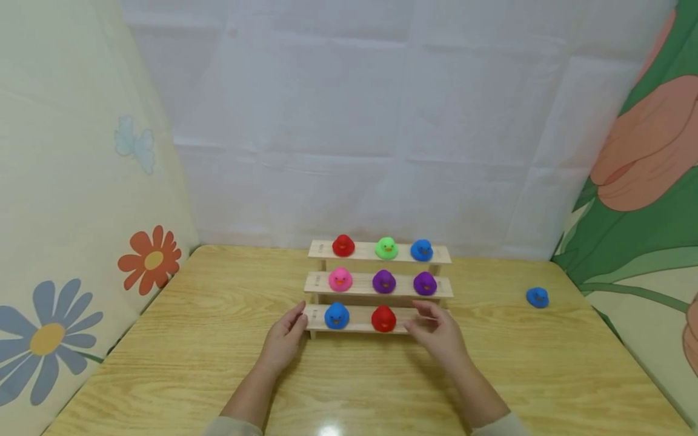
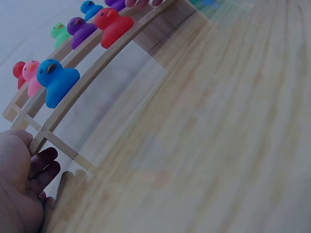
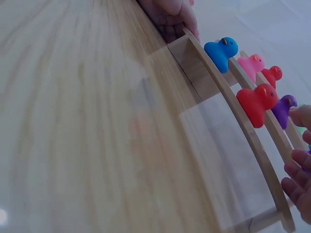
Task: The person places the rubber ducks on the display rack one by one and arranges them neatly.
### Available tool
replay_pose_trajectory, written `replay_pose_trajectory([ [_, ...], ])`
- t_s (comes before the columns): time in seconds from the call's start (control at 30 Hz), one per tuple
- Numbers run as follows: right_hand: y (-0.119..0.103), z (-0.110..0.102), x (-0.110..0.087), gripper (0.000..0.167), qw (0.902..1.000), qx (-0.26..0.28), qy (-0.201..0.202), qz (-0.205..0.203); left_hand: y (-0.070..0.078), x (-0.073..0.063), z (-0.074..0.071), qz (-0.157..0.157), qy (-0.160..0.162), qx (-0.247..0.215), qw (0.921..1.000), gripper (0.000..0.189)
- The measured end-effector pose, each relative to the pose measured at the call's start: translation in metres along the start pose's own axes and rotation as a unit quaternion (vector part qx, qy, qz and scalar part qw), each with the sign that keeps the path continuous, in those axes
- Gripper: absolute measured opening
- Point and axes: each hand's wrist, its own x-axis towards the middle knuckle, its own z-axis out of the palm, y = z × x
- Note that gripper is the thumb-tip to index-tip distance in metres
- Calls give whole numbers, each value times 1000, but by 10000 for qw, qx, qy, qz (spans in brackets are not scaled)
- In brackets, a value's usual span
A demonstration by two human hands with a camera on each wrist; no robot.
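Note:
A three-tier wooden display rack (image 1: pixel 362 284) stands on the table with small rubber ducks on it. At the left end of its lowest plank, my left hand (image 1: pixel 280 342) grips the edge, thumb above and fingers underneath in the left wrist view. My right hand (image 1: pixel 444 339) hovers by that plank's right end, fingers loosely bent and apart, holding nothing visible. The lowest tier bears a blue duck (image 1: pixel 337 316) and a red duck (image 1: pixel 384 319). A pink duck (image 1: pixel 340 280) and two purple ducks, one at centre (image 1: pixel 384 281), sit on the middle tier.
On the top tier are a red duck (image 1: pixel 343 246), a green duck (image 1: pixel 386 248) and a blue duck (image 1: pixel 422 250). Another blue duck (image 1: pixel 538 297) lies on the table (image 1: pixel 163 363) to the right. A white cloth (image 1: pixel 349 121) hangs behind, with flowered cloths at both sides.

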Motion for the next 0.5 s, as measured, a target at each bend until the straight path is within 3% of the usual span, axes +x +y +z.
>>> replay_pose_trajectory([
  [0.5, 11, -32, 1, 45, 9989, -316, 351, 30, -1, 1, 0, 63, 24, 21, 10000, 46],
])
